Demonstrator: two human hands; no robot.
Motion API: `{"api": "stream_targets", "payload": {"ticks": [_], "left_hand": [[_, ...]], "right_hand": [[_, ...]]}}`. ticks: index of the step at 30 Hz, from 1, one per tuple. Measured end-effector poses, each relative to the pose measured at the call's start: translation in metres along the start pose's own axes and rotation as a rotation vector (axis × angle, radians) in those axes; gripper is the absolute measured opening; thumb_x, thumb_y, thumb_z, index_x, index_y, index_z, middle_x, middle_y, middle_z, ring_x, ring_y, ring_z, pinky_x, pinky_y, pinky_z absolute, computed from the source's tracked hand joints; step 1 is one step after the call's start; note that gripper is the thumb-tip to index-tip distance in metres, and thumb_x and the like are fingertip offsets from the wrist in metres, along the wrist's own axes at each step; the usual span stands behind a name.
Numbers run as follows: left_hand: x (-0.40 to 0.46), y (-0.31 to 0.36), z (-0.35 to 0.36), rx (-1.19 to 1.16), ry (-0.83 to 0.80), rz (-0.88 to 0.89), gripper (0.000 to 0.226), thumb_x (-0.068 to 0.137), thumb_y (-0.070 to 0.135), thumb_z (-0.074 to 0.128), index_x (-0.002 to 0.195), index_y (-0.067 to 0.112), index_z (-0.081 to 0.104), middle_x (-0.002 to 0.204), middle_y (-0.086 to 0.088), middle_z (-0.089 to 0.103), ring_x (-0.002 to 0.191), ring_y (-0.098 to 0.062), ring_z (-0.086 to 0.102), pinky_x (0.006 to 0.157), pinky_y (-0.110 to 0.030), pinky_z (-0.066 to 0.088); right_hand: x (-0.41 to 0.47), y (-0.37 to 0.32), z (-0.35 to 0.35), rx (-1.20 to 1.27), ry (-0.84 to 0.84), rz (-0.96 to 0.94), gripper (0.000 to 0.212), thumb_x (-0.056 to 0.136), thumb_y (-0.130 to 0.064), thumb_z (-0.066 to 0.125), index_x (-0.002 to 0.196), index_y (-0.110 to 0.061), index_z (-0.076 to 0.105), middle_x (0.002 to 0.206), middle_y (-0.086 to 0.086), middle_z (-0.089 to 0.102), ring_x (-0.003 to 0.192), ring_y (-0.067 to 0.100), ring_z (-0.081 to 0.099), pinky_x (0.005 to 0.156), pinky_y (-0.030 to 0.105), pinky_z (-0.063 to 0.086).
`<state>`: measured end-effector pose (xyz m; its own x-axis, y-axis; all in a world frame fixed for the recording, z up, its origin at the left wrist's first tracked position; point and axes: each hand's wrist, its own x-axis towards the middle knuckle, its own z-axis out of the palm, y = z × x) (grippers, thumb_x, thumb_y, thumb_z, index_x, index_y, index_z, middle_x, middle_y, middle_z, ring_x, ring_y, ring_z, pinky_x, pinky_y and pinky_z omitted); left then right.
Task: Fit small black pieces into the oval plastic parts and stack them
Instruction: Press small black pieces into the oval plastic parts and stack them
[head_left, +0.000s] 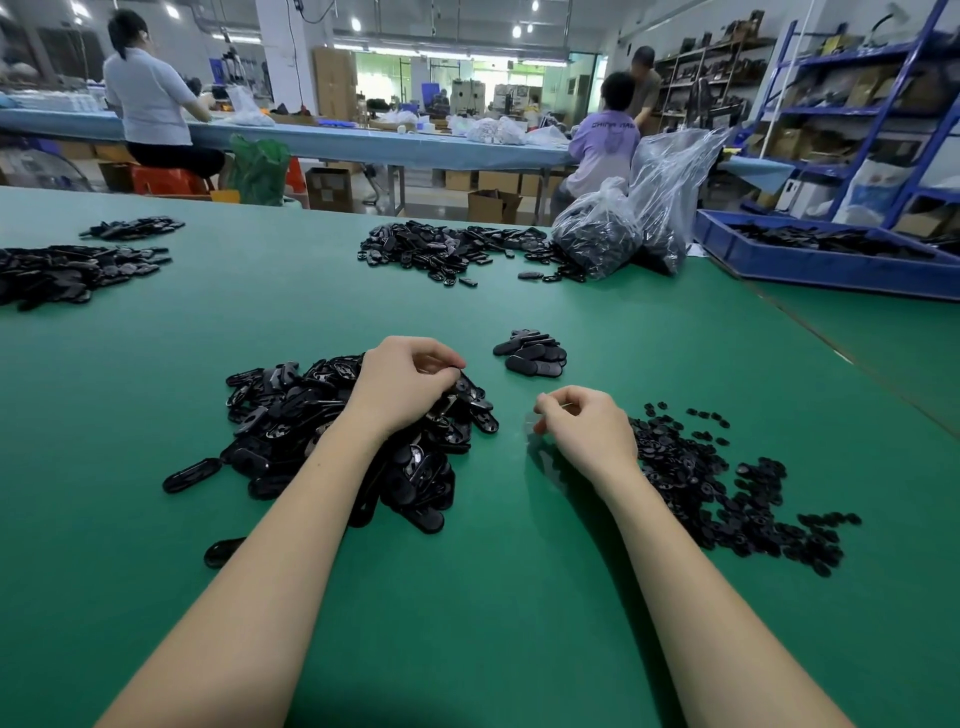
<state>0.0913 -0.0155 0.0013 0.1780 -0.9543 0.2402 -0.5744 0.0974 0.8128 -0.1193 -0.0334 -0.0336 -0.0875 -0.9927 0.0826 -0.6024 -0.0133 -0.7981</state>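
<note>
1. Hands first: left hand (402, 382) sits on top of the big oval pile (332, 436) at centre frame, fingers curled and pinching at an oval part (470, 397) on the pile's right edge.
2. Right hand (584, 428) hovers just right of centre, fingers curled in with thumb and forefinger pressed together; whether a small piece is caught between them is too small to tell.
3. Small pieces (727, 488) lie scattered just beside that right hand, spreading to the lower right of the frame.
4. Finished stack (532, 353) sits a little above the gap between the hands, a few ovals lying on one another.
5. Handling, as a judgement: these ovals look like light, stiff, glossy plastic, likely slippery, so a pinch across the narrow sides should hold better than on the flat faces.
6. Small pieces look tiny and light; fingertip pinch only, and easy to drop back into the scatter.
7. Table (519, 597) is green, with more black heaps at upper left and upper centre.
8. Bags (623, 223) of parts and a blue tray (810, 265) stand at upper right; other people work at a far bench.
</note>
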Motion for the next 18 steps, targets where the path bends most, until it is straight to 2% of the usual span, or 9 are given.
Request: {"api": "stream_targets", "payload": {"ticks": [3, 7, 11, 15, 18], "left_hand": [[0.0, 0.002, 0.003, -0.17, -0.057, -0.046, 0.012, 0.088, 0.019, 0.072, 0.088, 0.028, 0.08, 0.08, 0.004, 0.077, 0.079, -0.011, 0.073, 0.086, -0.027, 0.056], [-0.002, 0.008, 0.01, -0.327, -0.141, -0.041, 0.012, 0.089, 0.011, 0.072, 0.091, 0.021, 0.08, 0.084, -0.007, 0.078, 0.079, -0.02, 0.073, 0.093, -0.039, 0.058], [-0.005, 0.014, 0.017, -0.403, -0.176, -0.066, 0.011, 0.089, 0.009, 0.072, 0.092, 0.016, 0.079, 0.087, -0.008, 0.078, 0.085, -0.027, 0.075, 0.091, -0.034, 0.059], [-0.005, 0.018, 0.021, -0.505, -0.237, -0.123, 0.006, 0.094, 0.014, 0.068, 0.095, 0.013, 0.075, 0.088, -0.01, 0.074, 0.08, -0.021, 0.074, 0.083, -0.03, 0.061], [-0.005, 0.02, 0.023, -0.567, -0.287, -0.191, 0.007, 0.097, 0.017, 0.066, 0.097, 0.01, 0.069, 0.091, -0.012, 0.071, 0.082, -0.021, 0.075, 0.079, -0.025, 0.06]], "right_hand": [[0.001, -0.006, -0.005, 0.109, -0.071, -0.034, 0.018, 0.092, -0.037, 0.062, 0.082, -0.026, 0.074, 0.072, -0.018, 0.074, 0.061, 0.003, 0.059, 0.065, 0.026, 0.049], [-0.006, -0.02, -0.013, 0.402, -0.242, -0.031, 0.018, 0.093, -0.042, 0.07, 0.094, -0.025, 0.075, 0.077, -0.01, 0.077, 0.05, 0.008, 0.051, 0.045, 0.014, 0.038], [-0.006, -0.024, -0.016, 0.443, -0.253, -0.046, 0.009, 0.093, -0.032, 0.073, 0.094, -0.023, 0.075, 0.076, -0.005, 0.077, 0.05, 0.009, 0.046, 0.045, 0.016, 0.035], [-0.006, -0.022, -0.022, 0.46, -0.225, -0.038, 0.008, 0.091, -0.031, 0.076, 0.092, -0.023, 0.077, 0.076, -0.004, 0.077, 0.052, 0.009, 0.046, 0.046, 0.015, 0.035], [-0.005, -0.02, -0.029, 0.436, -0.26, -0.045, 0.009, 0.09, -0.031, 0.076, 0.095, -0.025, 0.079, 0.081, -0.005, 0.078, 0.051, 0.005, 0.047, 0.047, 0.013, 0.037]]}}
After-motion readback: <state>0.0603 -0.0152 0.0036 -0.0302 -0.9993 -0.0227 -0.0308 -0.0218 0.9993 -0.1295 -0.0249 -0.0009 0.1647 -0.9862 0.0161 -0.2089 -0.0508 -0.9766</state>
